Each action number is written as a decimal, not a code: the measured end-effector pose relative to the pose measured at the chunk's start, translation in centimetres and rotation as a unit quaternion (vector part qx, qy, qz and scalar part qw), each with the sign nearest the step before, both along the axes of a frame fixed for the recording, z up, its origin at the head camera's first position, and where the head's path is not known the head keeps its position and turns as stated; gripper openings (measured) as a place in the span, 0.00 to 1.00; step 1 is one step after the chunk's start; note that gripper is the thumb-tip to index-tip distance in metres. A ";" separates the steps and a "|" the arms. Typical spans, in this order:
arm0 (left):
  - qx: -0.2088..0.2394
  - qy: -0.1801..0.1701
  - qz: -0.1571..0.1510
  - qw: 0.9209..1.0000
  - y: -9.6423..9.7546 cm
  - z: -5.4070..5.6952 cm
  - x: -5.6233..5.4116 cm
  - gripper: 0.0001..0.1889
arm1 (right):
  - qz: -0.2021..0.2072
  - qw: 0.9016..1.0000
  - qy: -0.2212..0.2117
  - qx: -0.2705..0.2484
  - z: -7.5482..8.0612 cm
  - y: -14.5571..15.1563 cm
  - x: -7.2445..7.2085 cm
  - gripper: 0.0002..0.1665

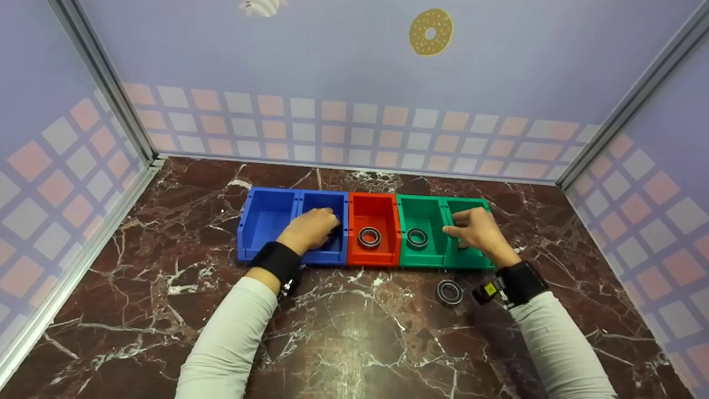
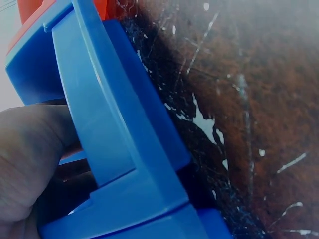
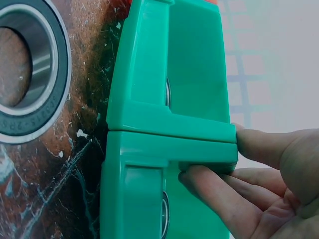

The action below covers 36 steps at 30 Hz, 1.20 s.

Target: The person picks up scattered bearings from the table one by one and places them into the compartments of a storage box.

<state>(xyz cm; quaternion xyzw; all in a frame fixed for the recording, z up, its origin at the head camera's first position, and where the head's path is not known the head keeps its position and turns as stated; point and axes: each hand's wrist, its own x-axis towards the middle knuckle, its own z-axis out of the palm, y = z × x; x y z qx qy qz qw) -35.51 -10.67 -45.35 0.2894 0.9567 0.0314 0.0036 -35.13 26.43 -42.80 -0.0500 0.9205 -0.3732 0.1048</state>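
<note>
My left hand (image 1: 312,228) reaches down into the second blue bin (image 1: 327,257); in the left wrist view its fingers disappear behind the bin's front wall, so I cannot tell what they hold. The right hand (image 1: 477,231) pinches the upper edge of the side walls where the two green bins meet, thumb on one side and fingers inside the rightmost green bin (image 1: 471,260). Low in that bin, part of a bearing (image 3: 165,215) shows. Another bearing (image 1: 409,238) lies in the neighbouring green bin (image 1: 424,260), and one more bearing (image 1: 360,237) is in the red bin (image 1: 372,259).
The bins stand side by side in one row, with a blue bin (image 1: 270,206) at the left end. A loose bearing (image 1: 439,293) lies on the dark marbled table (image 1: 354,343) in front of the green bins, near the right wrist. Patterned panels (image 1: 354,66) enclose the table.
</note>
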 end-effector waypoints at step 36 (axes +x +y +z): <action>-0.013 -0.006 0.020 1.000 0.3 0.0 0.2 0.07 | 0.008 1.000 0.004 -0.013 0.1 0.0 0.2 0.36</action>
